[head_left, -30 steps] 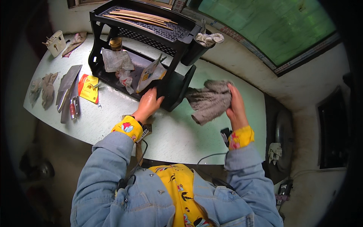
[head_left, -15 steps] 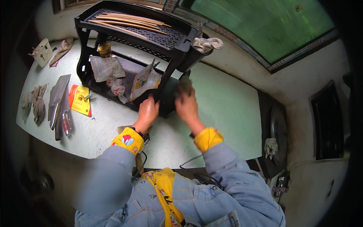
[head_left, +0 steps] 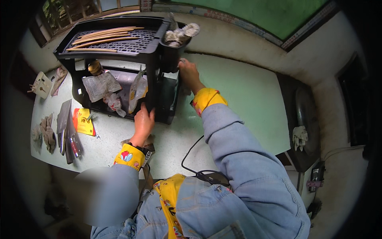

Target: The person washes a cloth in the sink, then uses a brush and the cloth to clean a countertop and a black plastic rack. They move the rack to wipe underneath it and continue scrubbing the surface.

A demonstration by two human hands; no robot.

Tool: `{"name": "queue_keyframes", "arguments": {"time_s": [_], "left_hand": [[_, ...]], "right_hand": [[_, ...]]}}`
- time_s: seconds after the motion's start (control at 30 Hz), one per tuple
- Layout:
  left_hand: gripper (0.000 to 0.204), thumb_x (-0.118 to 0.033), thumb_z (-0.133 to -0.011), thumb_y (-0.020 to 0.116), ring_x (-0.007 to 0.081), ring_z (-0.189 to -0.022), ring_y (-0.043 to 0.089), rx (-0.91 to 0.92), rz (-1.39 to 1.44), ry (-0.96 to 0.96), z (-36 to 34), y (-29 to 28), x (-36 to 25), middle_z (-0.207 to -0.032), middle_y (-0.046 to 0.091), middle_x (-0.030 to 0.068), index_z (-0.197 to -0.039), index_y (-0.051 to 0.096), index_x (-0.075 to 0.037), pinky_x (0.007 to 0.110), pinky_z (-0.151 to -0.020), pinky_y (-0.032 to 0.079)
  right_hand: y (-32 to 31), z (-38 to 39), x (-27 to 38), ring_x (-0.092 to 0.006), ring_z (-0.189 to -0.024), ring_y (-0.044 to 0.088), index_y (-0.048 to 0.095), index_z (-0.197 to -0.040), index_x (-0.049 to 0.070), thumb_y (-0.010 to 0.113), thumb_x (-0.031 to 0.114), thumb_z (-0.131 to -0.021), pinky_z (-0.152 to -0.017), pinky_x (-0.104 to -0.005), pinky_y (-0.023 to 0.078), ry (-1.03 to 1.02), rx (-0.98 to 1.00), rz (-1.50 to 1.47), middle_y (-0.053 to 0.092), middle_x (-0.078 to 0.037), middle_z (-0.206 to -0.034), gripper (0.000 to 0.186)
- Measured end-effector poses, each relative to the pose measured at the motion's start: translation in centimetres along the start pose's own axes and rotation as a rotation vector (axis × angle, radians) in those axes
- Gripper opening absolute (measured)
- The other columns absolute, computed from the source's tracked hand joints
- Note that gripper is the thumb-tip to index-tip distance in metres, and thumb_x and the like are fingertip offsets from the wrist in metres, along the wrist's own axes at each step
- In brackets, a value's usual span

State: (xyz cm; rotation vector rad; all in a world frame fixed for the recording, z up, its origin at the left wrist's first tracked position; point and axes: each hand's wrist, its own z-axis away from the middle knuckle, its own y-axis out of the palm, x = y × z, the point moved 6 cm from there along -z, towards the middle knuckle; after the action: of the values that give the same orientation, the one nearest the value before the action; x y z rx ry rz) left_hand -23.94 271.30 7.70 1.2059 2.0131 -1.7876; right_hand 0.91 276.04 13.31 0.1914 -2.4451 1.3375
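Note:
A black two-tier kitchen rack (head_left: 162,93) stands on the pale table. My left hand (head_left: 144,122) grips the front edge of its lower tray, beside the right front post. My right hand (head_left: 190,73) reaches to the rack's right side, just below the black utensil cup (head_left: 170,53). Its fingers are curled against that side, and what they hold is hidden. Several chopsticks (head_left: 101,38) lie on the perforated top tray. The lower tray bears a gold-lidded jar (head_left: 95,67), a clear printed bag (head_left: 101,86), a crumpled bag (head_left: 114,104) and a white-and-yellow packet (head_left: 137,92).
Left of the rack lie a cleaver (head_left: 63,119), a red-handled knife (head_left: 75,145), a yellow-red packet (head_left: 84,121) and grey gloves (head_left: 48,133). A white power strip (head_left: 41,86) stands behind them. A black cable (head_left: 187,159) crosses the near table edge. A white cloth (head_left: 299,138) hangs at right.
My right hand, blurred over a dark thing at the rack's right side, has moved farther back. My left hand keeps its hold on the front edge. The view has shifted.

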Motion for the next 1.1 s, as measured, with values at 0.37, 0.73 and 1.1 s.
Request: {"name": "queue_keyframes", "arguments": {"time_s": [0.37, 0.73, 1.1], "left_hand": [[0.032, -0.017, -0.091, 0.055, 0.0421, -0.092, 0.059, 0.111, 0.131, -0.049, -0.3, -0.1, -0.6, -0.098, 0.061, 0.0275, -0.113, 0.048, 0.006, 0.039, -0.078, 0.046], [0.038, -0.016, -0.093, 0.052, 0.0256, -0.093, 0.058, 0.172, 0.157, -0.108, -0.2, -0.2, -1.4, -0.103, 0.061, 0.02, -0.122, 0.042, 0.007, 0.031, -0.085, 0.044], [0.036, -0.018, -0.094, 0.053, 0.0208, -0.096, 0.052, 0.197, 0.26, -0.129, 0.0, -0.1, -1.7, -0.105, 0.057, 0.0163, -0.12, 0.044, 0.006, 0.029, -0.087, 0.041]], "right_hand": [[3.5, 22.7, 3.9, -0.0469, -0.093, 0.052, 0.053, -0.103, -0.009, 0.049, 0.021, -0.087, -0.085, -0.0494, 0.043, 0.504, 0.149, -0.59, 0.054, -0.032, -0.102, 0.034], [3.2, 13.3, -0.6, -0.0446, -0.108, 0.049, 0.049, -0.117, -0.009, 0.049, 0.017, -0.087, -0.091, -0.0447, 0.044, 0.521, -0.02, -0.534, 0.045, -0.031, -0.124, 0.039], [1.8, 10.1, -3.7, -0.0417, -0.091, 0.055, 0.062, -0.099, 0.007, 0.054, 0.025, -0.081, -0.081, -0.0468, 0.046, 0.093, 0.278, -0.476, 0.048, -0.023, -0.108, 0.026]]}}
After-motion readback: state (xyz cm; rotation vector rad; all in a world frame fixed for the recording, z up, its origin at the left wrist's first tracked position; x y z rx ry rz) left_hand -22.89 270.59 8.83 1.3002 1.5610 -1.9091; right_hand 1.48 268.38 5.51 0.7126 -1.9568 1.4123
